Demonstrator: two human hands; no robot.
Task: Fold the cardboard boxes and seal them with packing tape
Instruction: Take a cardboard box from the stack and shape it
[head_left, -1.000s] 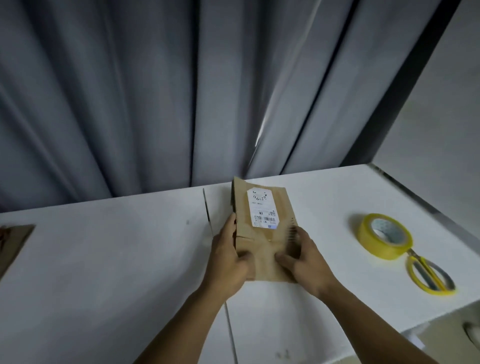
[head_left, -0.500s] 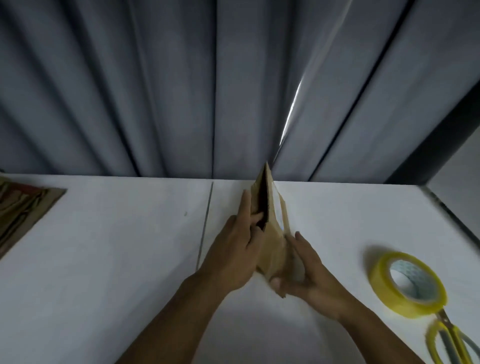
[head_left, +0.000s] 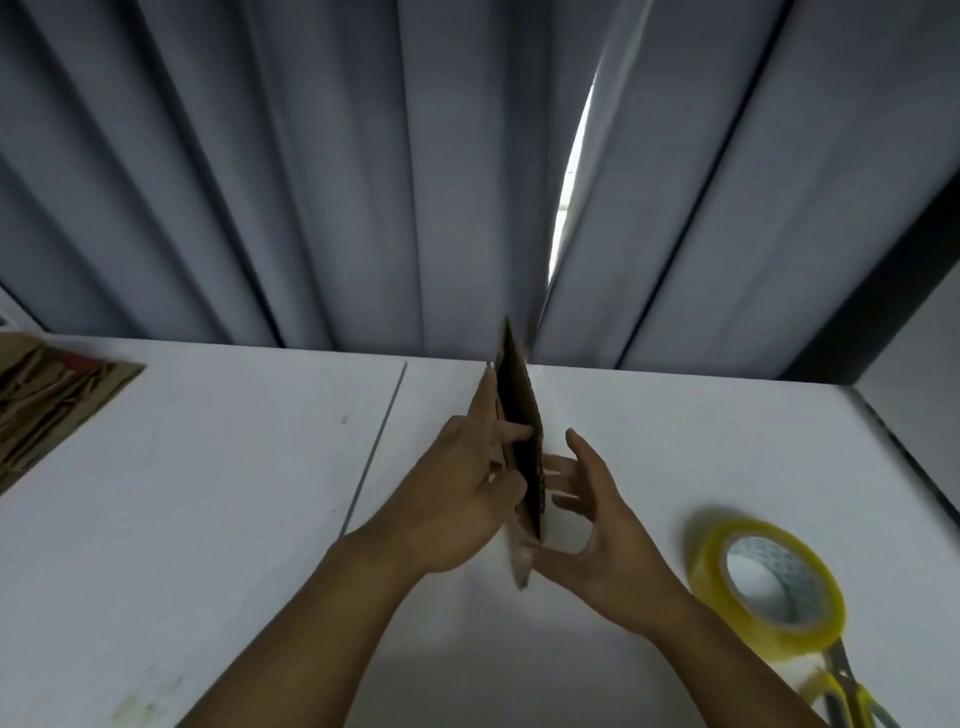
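Left hand (head_left: 467, 499) grips the box (head_left: 519, 410): fingers curled over its near edge, one fingertip inside the gap. Right hand (head_left: 597, 535) is spread, thumb touching the lower corner, fingertips at the right face. Box is flattened, slightly parted, standing on edge over mid-bench (head_left: 234, 493). Tape (head_left: 753, 631) lies right of the hands, scissors (head_left: 847, 691) touching it. Flat cardboard (head_left: 52, 400) far left, curtain (head_left: 311, 182) behind.
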